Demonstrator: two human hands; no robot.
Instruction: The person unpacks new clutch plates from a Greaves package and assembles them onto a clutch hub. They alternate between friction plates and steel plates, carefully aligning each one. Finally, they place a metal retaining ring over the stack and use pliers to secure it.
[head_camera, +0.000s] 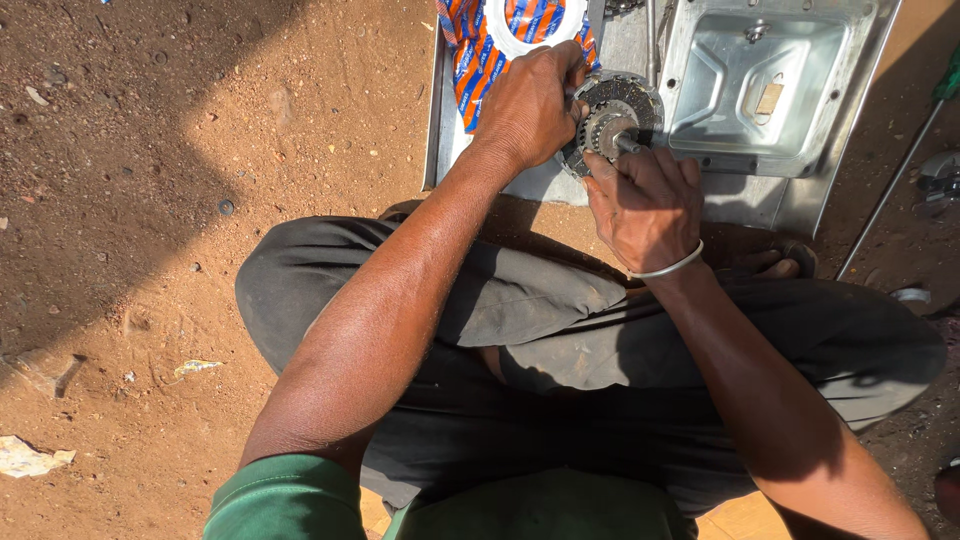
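Hands meet at twelve o'clock: left hand (528, 105) grips the round toothed metal clutch disc (612, 122); right hand (645, 205) fingers pinch its centre hub, not yet freed.

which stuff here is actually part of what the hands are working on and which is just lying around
In hand:
- left hand gripping round toothed metal part
- right hand at its hub
- metal tray beneath

Lying about:
- orange and blue striped packet
- pressed metal cover
- long rod
- paper scrap
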